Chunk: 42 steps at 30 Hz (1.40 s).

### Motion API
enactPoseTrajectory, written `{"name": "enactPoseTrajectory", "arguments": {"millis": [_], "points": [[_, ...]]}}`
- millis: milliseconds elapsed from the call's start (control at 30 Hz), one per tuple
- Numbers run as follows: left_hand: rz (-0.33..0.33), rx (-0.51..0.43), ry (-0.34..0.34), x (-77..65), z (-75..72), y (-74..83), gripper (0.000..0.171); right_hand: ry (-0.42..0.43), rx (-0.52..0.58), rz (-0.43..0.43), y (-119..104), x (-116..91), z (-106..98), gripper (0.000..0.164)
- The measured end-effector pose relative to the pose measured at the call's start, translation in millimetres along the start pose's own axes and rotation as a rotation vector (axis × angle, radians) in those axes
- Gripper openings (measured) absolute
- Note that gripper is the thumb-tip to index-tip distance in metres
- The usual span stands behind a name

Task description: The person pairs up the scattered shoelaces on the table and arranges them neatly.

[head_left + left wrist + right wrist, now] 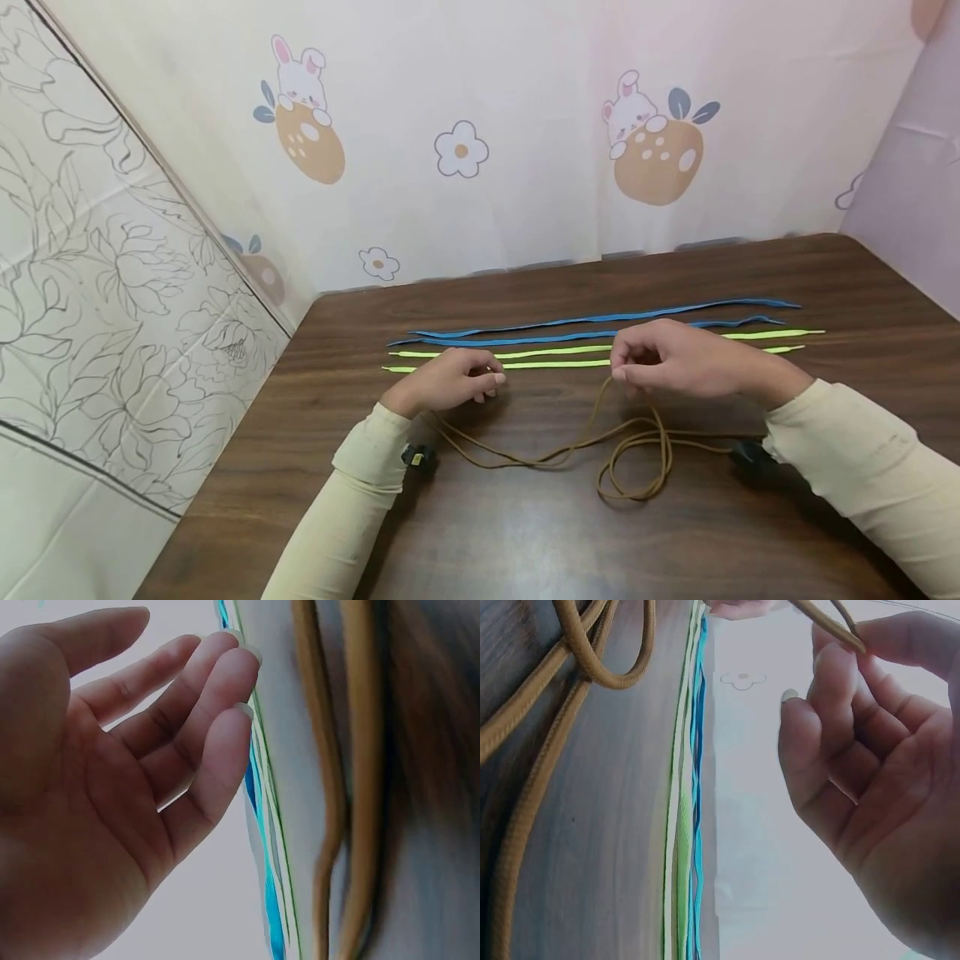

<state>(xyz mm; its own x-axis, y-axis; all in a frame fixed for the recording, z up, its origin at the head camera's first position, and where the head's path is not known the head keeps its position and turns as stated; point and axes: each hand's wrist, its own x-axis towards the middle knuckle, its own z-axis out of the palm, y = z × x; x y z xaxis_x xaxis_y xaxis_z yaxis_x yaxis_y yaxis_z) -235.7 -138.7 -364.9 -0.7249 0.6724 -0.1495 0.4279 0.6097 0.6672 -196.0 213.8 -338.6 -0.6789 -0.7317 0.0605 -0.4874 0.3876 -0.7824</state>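
Observation:
Between thumb and fingertips my right hand (pixel 675 360) pinches a brown round shoelace (pixel 831 624), raised above the table. From there the brown shoelace (pixel 636 498) falls to the tabletop in loose curves and a loop, trailing towards both wrists. My left hand (pixel 456 379) hovers near the left ends of the flat laces. In the left wrist view its fingers (pixel 225 750) are gently bent, the thumb is apart from them, and nothing lies in the palm. Beyond the hands, two neon-yellow laces (pixel 555 364) and two blue laces (pixel 600 317) stretch side by side across the table.
The dark wood table (pixel 510 550) ends at a curtain (pixel 525 208) printed with rabbits and flowers. A flower-patterned panel (pixel 120 250) borders the left side. Small black devices (pixel 420 458) sit at both wrists, close over the tabletop.

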Motion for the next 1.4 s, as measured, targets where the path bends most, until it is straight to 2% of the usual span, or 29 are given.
{"name": "enactPoseTrajectory", "arguments": {"millis": [133, 333, 500, 600, 733, 800, 1133, 1400], "points": [[0.040, -0.073, -0.039, 1.9, 4.3, 12.8, 0.028, 0.040, 0.009, -0.012, 0, -1, 1, 0.007], [0.107, -0.102, -0.095, 4.8, 15.7, 33.8, 0.031, 0.077, 0.033, -0.032, 0, -2, 3, 0.006], [0.158, -0.172, -0.142, 8.9, 24.6, 44.1, 0.030, 0.120, 0.013, -0.054, -3, -2, 4, 0.007], [0.208, -0.146, -0.165, 9.2, 28.1, 49.5, 0.031, 0.140, 0.010, -0.054, -6, -1, 4, 0.008], [0.250, -0.094, -0.159, 8.5, 32.5, 56.6, 0.034, 0.159, 0.009, -0.067, -8, 0, 3, 0.009], [0.256, -0.095, -0.161, 8.5, 33.9, 59.6, 0.036, 0.165, 0.014, -0.072, -9, 0, 2, 0.009], [0.241, -0.243, -0.205, 6.1, 35.3, 63.1, 0.033, 0.178, 0.019, -0.092, -9, 3, 2, 0.010], [0.248, -0.253, -0.198, 5.8, 34.3, 64.5, 0.030, 0.185, 0.024, -0.084, -7, 4, 1, 0.009]]}}
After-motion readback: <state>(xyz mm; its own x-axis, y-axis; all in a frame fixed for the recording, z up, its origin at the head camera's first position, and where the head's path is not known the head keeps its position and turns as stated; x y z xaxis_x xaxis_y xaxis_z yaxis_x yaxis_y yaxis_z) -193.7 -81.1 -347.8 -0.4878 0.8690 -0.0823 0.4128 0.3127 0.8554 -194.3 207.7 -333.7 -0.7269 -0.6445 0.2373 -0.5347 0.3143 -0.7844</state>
